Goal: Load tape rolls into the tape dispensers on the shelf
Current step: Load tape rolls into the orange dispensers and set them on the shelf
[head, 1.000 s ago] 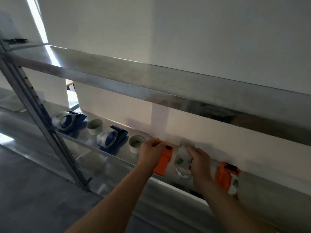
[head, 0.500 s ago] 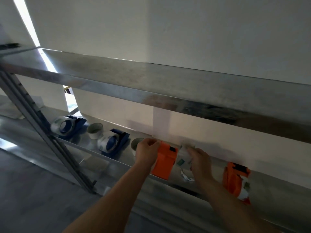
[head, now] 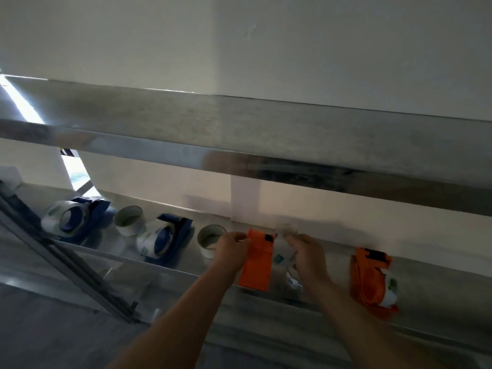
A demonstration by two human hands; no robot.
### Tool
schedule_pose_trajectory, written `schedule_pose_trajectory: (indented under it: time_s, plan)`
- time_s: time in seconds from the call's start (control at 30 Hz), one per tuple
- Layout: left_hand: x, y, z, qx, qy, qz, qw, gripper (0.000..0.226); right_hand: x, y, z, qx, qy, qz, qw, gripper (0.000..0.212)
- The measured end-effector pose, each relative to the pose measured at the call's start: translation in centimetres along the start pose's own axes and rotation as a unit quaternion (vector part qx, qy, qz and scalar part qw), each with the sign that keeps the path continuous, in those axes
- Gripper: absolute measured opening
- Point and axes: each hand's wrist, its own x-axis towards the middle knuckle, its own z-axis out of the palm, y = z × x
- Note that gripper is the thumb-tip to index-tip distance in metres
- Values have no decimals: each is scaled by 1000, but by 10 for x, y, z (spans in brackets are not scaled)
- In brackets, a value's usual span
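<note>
Tape roll [head: 292, 280] gripped in curled right hand [head: 310, 259] beside orange dispenser [head: 257, 265], clasped by left hand [head: 231, 249], presumably steadied for loading.

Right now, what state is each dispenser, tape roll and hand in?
Leftmost blue dispenser, loaded.
Second blue dispenser, loaded.
First loose roll, unloaded, on shelf.
Second loose roll, unloaded, on shelf.
Middle orange dispenser, gripped by left hand, no roll seen.
Clear roll, gripped by right hand, blurred.
Right orange dispenser, loaded.
</note>
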Motion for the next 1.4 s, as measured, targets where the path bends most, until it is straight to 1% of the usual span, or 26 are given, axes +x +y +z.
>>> schedule_pose_trajectory:
  time_s: [0.1,0.2,0.27,0.37,0.4,0.47,0.5,0.57,0.63,0.67,0.73,0.83,0.9,0.97,1.1,1.2,1.27,1.37,1.4]
  plan:
    - [10,-2,-9,27,-45,20,998,24,2,9,15,-24,28,6,999,18]
    - [20,-1,-19,35,-76,30,996,22,-2,8,30,-6,52,19,998,21]
    - [28,-2,-25,41,-97,35,994,21,-8,4,39,-18,68,16,997,20]
    - [36,-2,-30,35,-117,34,992,26,-13,4,44,2,82,23,996,17]
    - [39,-3,-31,26,-131,29,991,25,-15,4,49,13,80,24,996,19]
    - [39,0,-31,2,-167,20,986,18,-16,7,60,0,46,7,999,27]
    - [37,3,-29,-8,-185,23,982,22,-18,8,67,-2,21,-7,1000,31]
    - [36,8,-28,-5,-209,28,978,36,-17,19,78,24,2,-23,999,42]
    - [36,9,-30,-27,-219,11,975,40,-17,26,82,55,-9,3,998,58]
    - [37,8,-31,-45,-222,-4,974,39,-15,29,80,75,-12,13,997,61]
    - [38,8,-32,-59,-227,-15,972,37,-13,27,77,92,9,30,995,59]
    - [39,6,-30,-37,-222,-6,974,40,-7,29,76,96,31,63,993,66]
    - [41,3,-28,-24,-206,-1,978,32,-5,31,76,71,44,83,993,67]
    - [45,-2,-28,-3,-193,-2,981,24,-6,27,77,41,42,100,993,65]
    - [53,-9,-28,11,-197,-8,980,20,-8,24,75,-15,40,92,995,40]
    - [54,-12,-29,-1,-208,-10,978,17,-7,26,71,-8,23,85,996,27]
    - [54,-16,-27,13,-202,-9,979,17,-3,32,70,-15,15,81,997,19]
    - [58,-27,-24,27,-188,-17,982,14,1,41,69,-22,-2,102,995,18]
    - [59,-30,-24,24,-190,-21,981,13,1,42,69,-12,-12,115,993,14]
